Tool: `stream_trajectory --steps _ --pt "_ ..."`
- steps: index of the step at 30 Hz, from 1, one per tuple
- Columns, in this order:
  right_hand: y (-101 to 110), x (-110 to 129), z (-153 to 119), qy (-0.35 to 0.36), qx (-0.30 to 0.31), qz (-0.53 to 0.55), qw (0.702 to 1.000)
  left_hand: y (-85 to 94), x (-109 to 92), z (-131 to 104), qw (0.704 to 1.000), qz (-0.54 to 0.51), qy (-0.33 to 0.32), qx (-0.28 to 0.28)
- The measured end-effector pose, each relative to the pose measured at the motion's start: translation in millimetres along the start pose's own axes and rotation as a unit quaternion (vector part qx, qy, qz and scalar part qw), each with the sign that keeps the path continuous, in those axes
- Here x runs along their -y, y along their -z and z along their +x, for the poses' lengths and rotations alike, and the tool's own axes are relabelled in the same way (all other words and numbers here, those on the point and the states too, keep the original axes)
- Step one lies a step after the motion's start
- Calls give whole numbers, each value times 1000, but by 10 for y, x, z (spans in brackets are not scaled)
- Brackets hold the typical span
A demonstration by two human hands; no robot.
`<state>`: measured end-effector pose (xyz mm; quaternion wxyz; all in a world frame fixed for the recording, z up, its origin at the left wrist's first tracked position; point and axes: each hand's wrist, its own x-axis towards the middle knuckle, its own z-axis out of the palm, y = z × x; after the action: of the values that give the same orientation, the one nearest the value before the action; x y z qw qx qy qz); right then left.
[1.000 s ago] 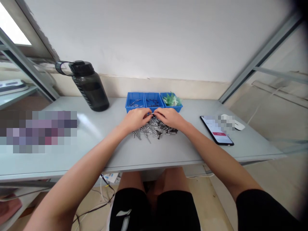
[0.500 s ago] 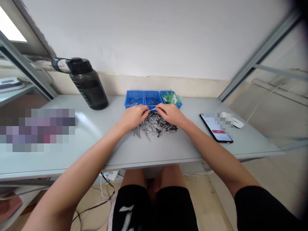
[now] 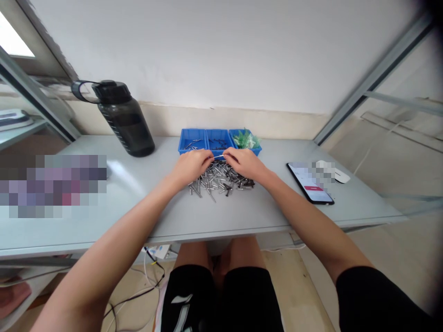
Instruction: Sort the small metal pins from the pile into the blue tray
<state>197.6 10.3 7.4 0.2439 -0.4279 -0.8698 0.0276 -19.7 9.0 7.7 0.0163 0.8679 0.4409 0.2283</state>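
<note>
My left hand (image 3: 194, 165) and my right hand (image 3: 246, 162) meet above the pile, thumbs and fingers pinched. Between their fingertips stretches a thin silver rivet (image 3: 218, 157), held at both ends. Below them on the table lies a loose heap of silver rivets (image 3: 215, 177), mixed with dark screws (image 3: 227, 188), mostly toward the right side. Just behind the hands stand three joined blue bins (image 3: 194, 133). The left one holds a few silver pieces, the middle one dark screws (image 3: 218, 144), the right one green plastic pieces (image 3: 245, 139).
On the grey table (image 3: 221, 214), a dark water bottle (image 3: 129, 124) stands at the back left. A phone (image 3: 310, 184) and a white mouse (image 3: 341, 176) lie to the right. A blurred-out item (image 3: 51, 186) is at the left. Cables (image 3: 152, 276) hang below the table.
Both hands keep nearly the same place over the pile, still pinching the rivet. The view has shifted slightly; the heap and bins look unchanged.
</note>
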Motion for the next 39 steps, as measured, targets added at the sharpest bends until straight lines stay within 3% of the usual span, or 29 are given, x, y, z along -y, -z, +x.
stream_trajectory --steps 35,39 --pt "0 -4 10 5 9 2 1000 0 -3 -2 1000 15 -1 14" --pt "0 -9 7 2 7 5 1000 -20 21 11 1000 -1 0 -14"
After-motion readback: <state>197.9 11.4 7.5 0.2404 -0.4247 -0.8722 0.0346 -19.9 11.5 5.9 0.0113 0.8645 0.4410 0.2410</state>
